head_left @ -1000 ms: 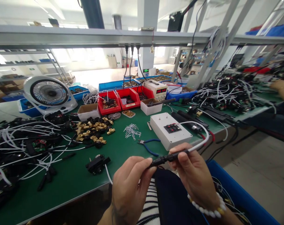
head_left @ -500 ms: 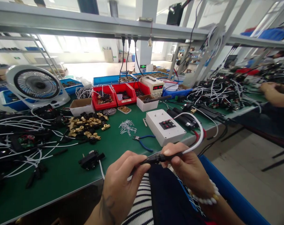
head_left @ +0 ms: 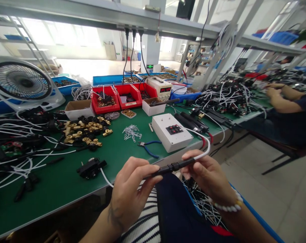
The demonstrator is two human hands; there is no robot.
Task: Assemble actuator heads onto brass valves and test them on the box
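A black cable connector [head_left: 173, 166], its two halves joined end to end, is held level in front of my body. My left hand [head_left: 134, 185] is closed, pinching the connector's left half between thumb and fingers. My right hand [head_left: 208, 175] has thumb and fingers around its right end, where a white cable [head_left: 203, 153] comes out and curves up to a grey-white switch box [head_left: 171, 132]. Left of my left hand, a black device [head_left: 91, 167] lies on the green bench [head_left: 67, 189]; its white cable runs toward that hand. Blue-handled cutters [head_left: 151, 148] lie beyond the connector.
Brass fittings [head_left: 86, 131], twisted wire pieces [head_left: 132, 132] and red bins [head_left: 104, 99] are on the bench. A white fan [head_left: 24, 82] stands at left. Cabled units [head_left: 231, 94] are heaped at right, near another person's hands [head_left: 274, 91]. White cables [head_left: 206, 206] lie below my right hand.
My right hand has shifted right along the connector, and its fingers have loosened, baring more of the black right half. The left hand keeps its pinch. The view has shifted slightly.
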